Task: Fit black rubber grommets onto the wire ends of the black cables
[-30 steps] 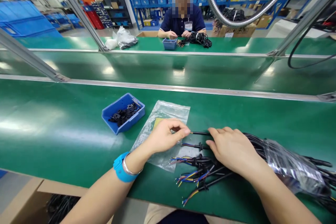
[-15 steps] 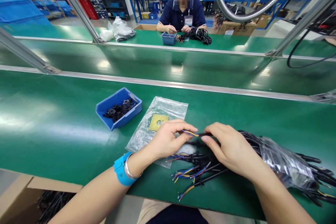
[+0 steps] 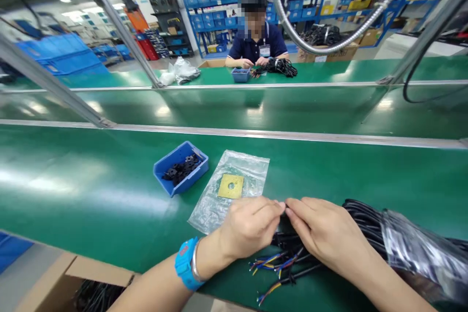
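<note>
My left hand (image 3: 252, 228), with a blue band and a metal bangle at its wrist, is closed in a pinch. Its fingertips meet those of my right hand (image 3: 325, 231), also closed, around the end of a black cable. Little of that cable shows; its coloured wires are hidden by my fingers. Below the hands lie more cable ends with bare-tipped blue, yellow and red wires (image 3: 270, 262). They belong to a bundle of black cables (image 3: 361, 222), wrapped in clear plastic (image 3: 413, 243), at the right.
A blue bin (image 3: 190, 179) of small black parts stands left of a clear plastic bag (image 3: 252, 165) with a yellow square plate (image 3: 231, 186) on it. A cardboard box (image 3: 98, 271) with black cables is below the table edge. Across the bench sits a co-worker (image 3: 258, 41).
My left fingers have closed over the coloured wires and moved against my right fingertips. The view has tilted up, so the bench things appear lower.
</note>
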Demonstrator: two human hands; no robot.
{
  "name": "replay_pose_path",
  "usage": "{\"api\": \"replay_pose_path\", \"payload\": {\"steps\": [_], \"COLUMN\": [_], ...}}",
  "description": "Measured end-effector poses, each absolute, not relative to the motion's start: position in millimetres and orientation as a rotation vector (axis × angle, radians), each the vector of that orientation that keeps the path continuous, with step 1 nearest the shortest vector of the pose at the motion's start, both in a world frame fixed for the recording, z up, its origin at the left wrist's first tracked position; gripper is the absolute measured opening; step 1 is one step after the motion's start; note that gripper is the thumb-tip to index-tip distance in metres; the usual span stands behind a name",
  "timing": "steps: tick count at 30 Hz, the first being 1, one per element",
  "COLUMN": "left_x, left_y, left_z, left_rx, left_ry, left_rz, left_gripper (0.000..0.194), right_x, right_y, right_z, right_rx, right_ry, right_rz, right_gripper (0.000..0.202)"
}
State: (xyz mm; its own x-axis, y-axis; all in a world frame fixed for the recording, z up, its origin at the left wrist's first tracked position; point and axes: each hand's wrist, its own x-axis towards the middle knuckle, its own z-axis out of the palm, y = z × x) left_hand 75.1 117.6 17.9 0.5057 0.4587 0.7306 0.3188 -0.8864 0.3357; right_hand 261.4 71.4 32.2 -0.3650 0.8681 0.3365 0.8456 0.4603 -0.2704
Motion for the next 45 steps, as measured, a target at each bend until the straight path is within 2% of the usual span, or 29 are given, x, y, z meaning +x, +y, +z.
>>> {"api": "replay_pose_path", "payload": {"steps": [6, 8, 10, 12, 14, 19, 25, 28, 38, 45], "left_x": [57.7, 30.4, -5.8, -41.1, -65.7, -68.8, -51.8, -52.5, -54.2, -59.6], "left_y": [138.2, 158.8, 182.9, 206.5, 225.1, 241.6, 240.7, 241.1, 245.2, 240.1], "left_z": [40.7, 52.4, 60.7, 62.5, 57.2, 35.5, 33.3, 34.8, 30.9, 35.0], "left_rx": [2.344, 2.313, 2.17, 2.081, 2.045, 2.063, 2.102, 2.103, 2.053, 2.012], "left_ry": [0.738, 1.111, 1.782, 2.032, 2.166, 2.241, 2.3, 2.291, 2.313, 2.305], "left_rz": [1.307, 1.32, 1.092, 0.974, 0.799, 0.418, 0.28, 0.227, 0.314, 0.509], "left_gripper": [0.008, 0.013, 0.018, 0.025, 0.022, 0.018, 0.033, 0.028, 0.014, 0.033], "right_x": [267.5, 269.9, 271.1, 271.2, 270.8, 270.1, 271.3, 272.2, 268.2, 270.6], "right_y": [70.8, 71.4, 71.6, 71.3, 70.8, 70.3, 70.7, 70.3, 69.8, 69.0], "right_z": [23.9, 22.4, 22.1, 22.8, 24.2, 27.4, 28.9, 29.1, 31.9, 29.0], "right_rx": [-1.367, -1.346, -1.328, -1.314, -1.305, -1.296, -1.267, -1.258, -1.257, -1.276], "right_ry": [-2.248, -2.241, -2.228, -2.223, -2.232, -2.266, -2.29, -2.294, -2.272, -2.302], "right_rz": [0.133, 0.147, 0.146, 0.152, 0.166, 0.181, 0.174, 0.176, 0.181, 0.191], "right_gripper": [0.028, 0.028, 0.028, 0.028, 0.028, 0.03, 0.029, 0.029, 0.033, 0.029]}}
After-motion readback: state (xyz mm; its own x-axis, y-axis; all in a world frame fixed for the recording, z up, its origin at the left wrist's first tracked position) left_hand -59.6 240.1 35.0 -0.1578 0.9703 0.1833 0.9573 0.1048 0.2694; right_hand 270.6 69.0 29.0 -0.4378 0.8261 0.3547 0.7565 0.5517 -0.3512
